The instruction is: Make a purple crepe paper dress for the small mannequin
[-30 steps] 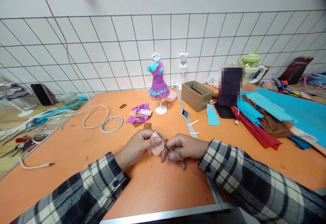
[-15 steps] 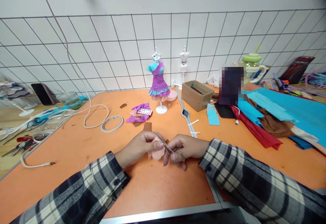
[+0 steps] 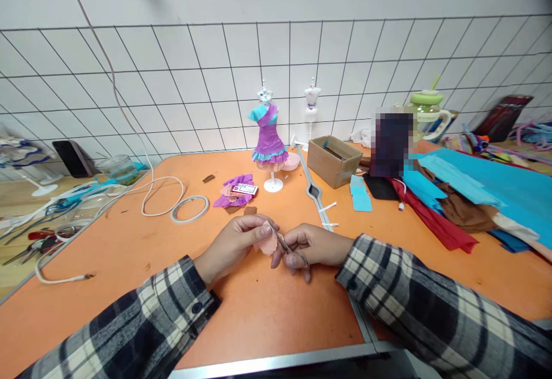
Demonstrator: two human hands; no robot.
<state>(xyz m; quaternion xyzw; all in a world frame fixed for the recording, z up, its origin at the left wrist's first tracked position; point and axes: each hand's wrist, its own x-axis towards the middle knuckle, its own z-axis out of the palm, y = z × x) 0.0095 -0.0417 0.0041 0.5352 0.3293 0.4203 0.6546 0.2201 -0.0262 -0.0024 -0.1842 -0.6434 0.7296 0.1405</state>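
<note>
My left hand (image 3: 235,244) pinches a small pink piece of crepe paper (image 3: 267,245) just above the orange table (image 3: 129,252). My right hand (image 3: 317,245) grips small metal scissors (image 3: 285,245), fingers through the loops, with the blades laid against the pink paper. Both hands meet at the table's middle front. Behind them stands a small mannequin in a purple and blue paper dress (image 3: 268,140), with purple paper scraps (image 3: 235,191) beside its base.
A roll of tape (image 3: 189,209) and a white cable (image 3: 149,195) lie left. A cardboard box (image 3: 333,161), a bare mannequin (image 3: 311,106), blue, red and brown paper sheets (image 3: 452,195) and a green-lidded cup (image 3: 425,114) sit right. Tools clutter the left table (image 3: 38,241).
Both hands have shifted slightly away from me with the paper and scissors. The pink paper now shows less between the fingers, and the scissors have turned a little.
</note>
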